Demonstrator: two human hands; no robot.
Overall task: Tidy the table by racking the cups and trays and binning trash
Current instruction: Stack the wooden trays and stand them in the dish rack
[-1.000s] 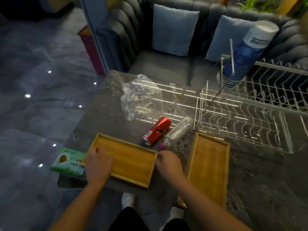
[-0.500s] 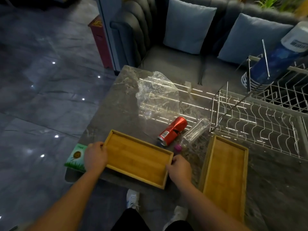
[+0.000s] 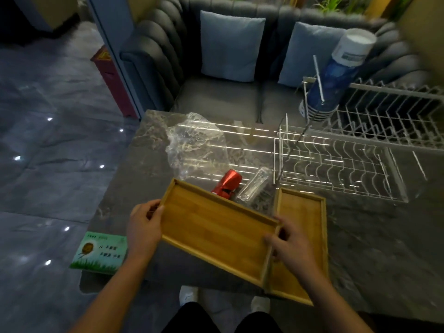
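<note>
I hold a wooden tray (image 3: 216,229) above the table's near edge, tilted. My left hand (image 3: 144,227) grips its left end and my right hand (image 3: 288,246) grips its right end. A second wooden tray (image 3: 302,217) lies flat on the table just to the right, partly under the raised one. Behind the trays lie a red can (image 3: 228,183) on its side, a clear plastic bottle (image 3: 254,186) and a crumpled clear plastic bag (image 3: 194,145). The white wire rack (image 3: 336,164) stands at the right, with a stack of blue paper cups (image 3: 336,73) on its post.
A green tissue packet (image 3: 101,253) lies at the table's near left corner. A dark sofa with two blue cushions (image 3: 230,46) stands behind the table. Glossy dark floor spreads to the left. My shoes (image 3: 189,294) show below the table edge.
The left tray has come up off the table in both hands and shifted right, so that it overlaps the second tray and hides part of the can.
</note>
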